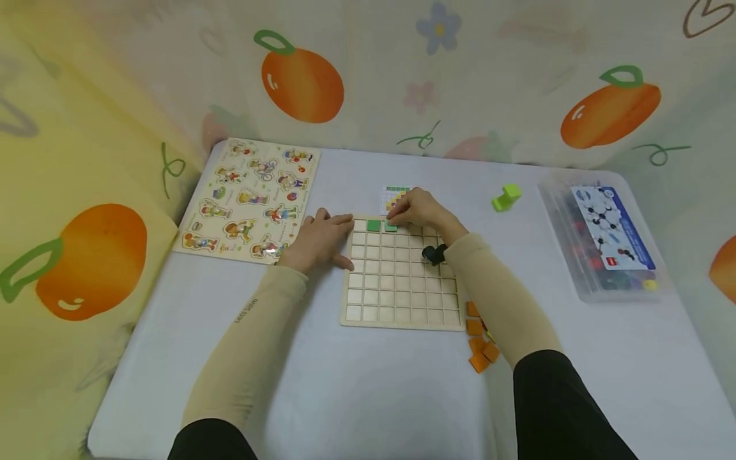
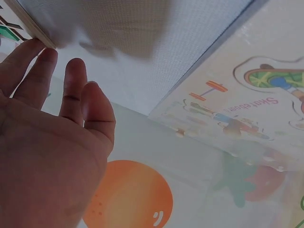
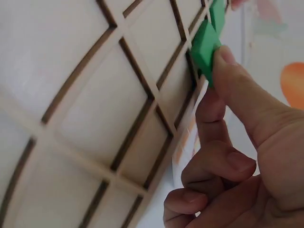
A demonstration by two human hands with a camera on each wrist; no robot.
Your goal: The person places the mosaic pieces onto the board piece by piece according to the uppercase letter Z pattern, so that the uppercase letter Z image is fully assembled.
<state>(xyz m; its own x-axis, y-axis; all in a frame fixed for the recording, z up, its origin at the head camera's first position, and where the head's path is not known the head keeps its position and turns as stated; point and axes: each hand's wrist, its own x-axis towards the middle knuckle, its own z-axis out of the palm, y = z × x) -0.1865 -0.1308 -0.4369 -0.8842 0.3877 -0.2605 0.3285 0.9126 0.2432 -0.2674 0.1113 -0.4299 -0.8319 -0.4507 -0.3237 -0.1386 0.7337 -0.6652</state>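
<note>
A wooden grid board (image 1: 402,324) lies on the white table, divided into square cells. My right hand (image 1: 422,209) pinches a green square tile (image 3: 204,50) between thumb and finger, over a cell in the board's far row. In the right wrist view the tile is tilted, not flat. Another green tile (image 1: 374,225) sits in a cell just left of it. My left hand (image 1: 320,243) rests at the board's left edge with its fingers extended; in the left wrist view, fingertips touch the wooden rim (image 2: 40,35). A small card with a coloured grid pattern (image 1: 393,191) lies behind the board, partly hidden.
Several orange tiles (image 1: 476,345) lie by the board's near right corner, partly under my right forearm. A picture puzzle board (image 1: 250,191) is at the left. Light green blocks (image 1: 507,198) and a clear plastic case (image 1: 604,236) stand on the right.
</note>
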